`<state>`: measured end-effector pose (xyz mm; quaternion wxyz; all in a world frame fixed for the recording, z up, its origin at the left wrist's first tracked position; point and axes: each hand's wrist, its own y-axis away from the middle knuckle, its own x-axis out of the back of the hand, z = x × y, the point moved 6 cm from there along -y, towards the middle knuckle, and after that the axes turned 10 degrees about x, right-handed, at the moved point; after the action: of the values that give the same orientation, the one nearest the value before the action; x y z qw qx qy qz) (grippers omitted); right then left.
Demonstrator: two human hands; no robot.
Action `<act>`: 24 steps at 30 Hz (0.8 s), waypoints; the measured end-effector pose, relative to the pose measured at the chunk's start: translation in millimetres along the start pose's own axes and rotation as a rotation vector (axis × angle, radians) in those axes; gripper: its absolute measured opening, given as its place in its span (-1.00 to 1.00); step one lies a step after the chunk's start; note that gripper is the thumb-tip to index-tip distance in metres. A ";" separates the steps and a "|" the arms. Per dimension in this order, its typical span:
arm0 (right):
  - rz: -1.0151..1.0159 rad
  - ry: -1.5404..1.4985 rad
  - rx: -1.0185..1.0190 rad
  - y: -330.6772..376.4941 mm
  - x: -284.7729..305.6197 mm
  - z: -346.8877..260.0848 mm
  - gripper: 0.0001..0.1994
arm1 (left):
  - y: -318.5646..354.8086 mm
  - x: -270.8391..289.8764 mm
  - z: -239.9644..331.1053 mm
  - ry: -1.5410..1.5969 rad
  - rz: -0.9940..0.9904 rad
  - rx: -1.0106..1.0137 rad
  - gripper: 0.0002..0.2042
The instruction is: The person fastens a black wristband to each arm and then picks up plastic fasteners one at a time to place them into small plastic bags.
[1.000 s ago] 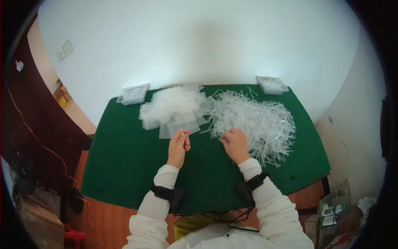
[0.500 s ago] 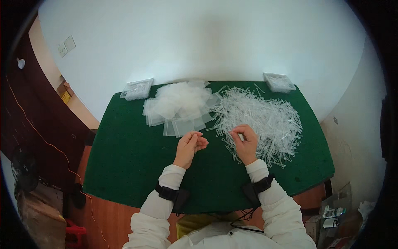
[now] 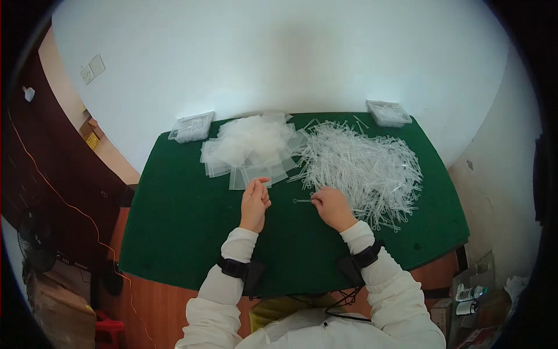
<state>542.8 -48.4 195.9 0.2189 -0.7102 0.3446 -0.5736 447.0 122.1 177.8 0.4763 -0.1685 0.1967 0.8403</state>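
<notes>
A heap of thin clear plastic sticks with small looped ends (image 3: 366, 168) lies on the right of the green table. At its near left edge, my right hand (image 3: 333, 207) is closed, pinching one clear looped stick (image 3: 301, 200) that points left from the fingertips. My left hand (image 3: 254, 205) is at the near edge of a spread pile of clear, flat plastic bags (image 3: 250, 142). Its fingers are curled and pressed together; whatever they hold, if anything, is hidden.
Clear boxes of plastic pieces stand at the table's back left (image 3: 192, 126) and back right (image 3: 388, 113). A white wall (image 3: 279, 70) rises behind the green table (image 3: 174, 232). Black straps circle both my forearms, and a dark cable (image 3: 343, 317) hangs by the front edge.
My right hand has moved left and slightly nearer, and a looped stick now shows in its fingers. My left hand has shifted slightly left and up toward the bags, its fingers more curled.
</notes>
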 end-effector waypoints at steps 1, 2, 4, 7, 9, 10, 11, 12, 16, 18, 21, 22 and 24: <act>0.031 -0.006 -0.021 0.1 2.0 3.3 -0.87 | -0.3 -2.5 0.3 -0.023 -0.004 -0.012 -0.74; 0.062 -0.020 -0.041 -2.0 2.8 2.9 -0.86 | 1.5 -2.5 1.7 -0.049 -0.001 -0.024 -0.73; 0.093 -0.041 -0.062 -9.3 6.7 -5.5 -0.85 | 4.8 -2.8 3.6 -0.077 0.009 -0.036 -0.73; -0.012 -1.111 -0.710 -3.0 -14.2 -10.2 -0.85 | 10.9 -17.4 3.4 -0.111 -0.129 -0.021 -0.71; -0.022 -1.266 -0.725 -0.4 -21.1 -19.8 -0.85 | 16.3 -26.8 3.1 -0.119 -0.173 -0.030 -0.70; -0.036 -1.426 -0.729 0.6 -26.7 -27.3 -0.85 | 19.1 -32.5 2.9 -0.128 -0.210 -0.047 -0.70; -0.048 -1.585 -0.729 0.9 -31.1 -35.0 -0.85 | 21.5 -38.3 2.1 -0.135 -0.250 -0.063 -0.70; -0.041 -1.579 -0.739 1.5 -33.0 -36.4 -0.85 | 22.1 -41.2 0.0 -0.132 -0.256 -0.054 -0.70; -0.015 -1.576 -0.743 -1.3 -31.8 -42.4 -0.84 | 20.7 -45.9 -0.7 -0.170 -0.246 -0.114 -0.69; -0.097 -1.490 -0.681 -9.2 -38.2 -52.2 -0.84 | 21.8 -28.9 4.6 -0.254 -0.221 -0.127 -0.67; -0.095 -1.491 -0.663 -2.2 -33.5 -45.9 -0.84 | 26.0 -50.8 -4.0 -0.130 -0.244 -0.043 -0.66; -0.113 -1.511 -0.639 -3.3 -35.0 -48.3 -0.84 | 28.4 -52.5 -4.4 -0.074 -0.231 -0.014 -0.65; -0.133 -1.509 -0.642 -3.7 -35.1 -49.7 -0.83 | 30.2 -52.3 -2.4 -0.089 -0.247 -0.029 -0.65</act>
<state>492.1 -15.7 187.4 0.1435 -0.9517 0.2094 0.1728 446.6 68.4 205.5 0.5821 -0.1609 0.1411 0.7844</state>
